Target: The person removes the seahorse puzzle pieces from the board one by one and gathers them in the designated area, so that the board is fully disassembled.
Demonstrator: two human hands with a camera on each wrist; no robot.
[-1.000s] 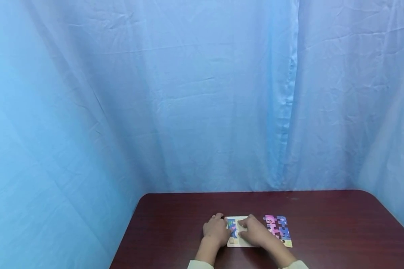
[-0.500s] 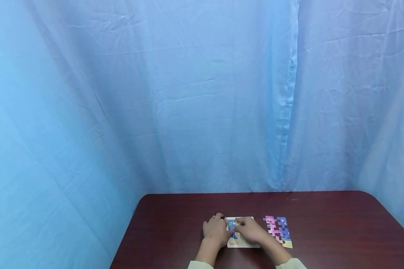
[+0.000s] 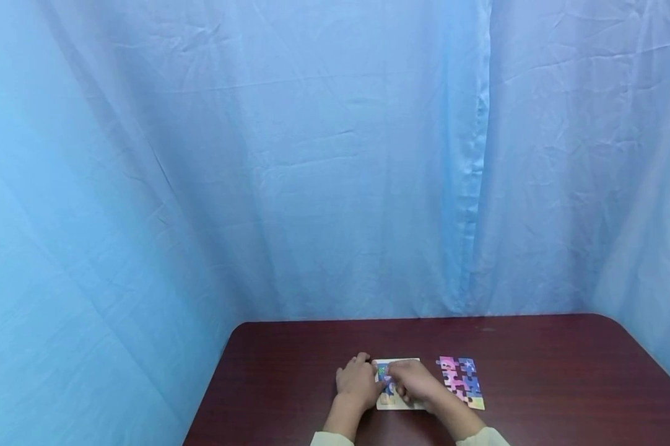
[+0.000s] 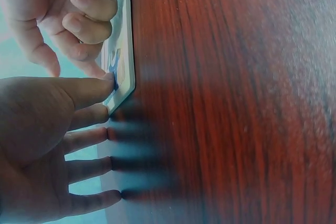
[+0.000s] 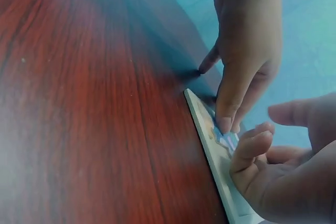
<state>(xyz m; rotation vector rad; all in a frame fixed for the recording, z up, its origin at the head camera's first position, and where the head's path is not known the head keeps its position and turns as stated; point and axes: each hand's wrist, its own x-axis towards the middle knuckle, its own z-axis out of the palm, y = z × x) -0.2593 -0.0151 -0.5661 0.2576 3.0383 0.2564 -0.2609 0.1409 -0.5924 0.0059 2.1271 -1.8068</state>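
A pale jigsaw puzzle tray (image 3: 400,406) lies on the table, with blue and beige puzzle pieces (image 4: 116,65) along its left side. My left hand (image 3: 358,381) rests at the tray's left edge; its thumb touches a blue piece while straight fingertips stand on the tabletop. Over the tray's middle is my right hand (image 3: 418,379), its extended index finger pressing down among the placed pieces. In the left wrist view, the right hand's other fingers (image 4: 88,29) curl inward around nothing and its thumb stays apart. The hands hide part of the picture.
To the right of the tray, pink, blue and yellow puzzle pieces (image 3: 461,382) lie in a close group. The dark red wooden table (image 3: 563,378) has a rounded far edge. Blue curtains (image 3: 335,186) hang behind and at both sides.
My right hand has shifted left over the tray; its thumb and index finger, close to the pieces earlier, have changed to a pressing index finger. My left hand stays in place.
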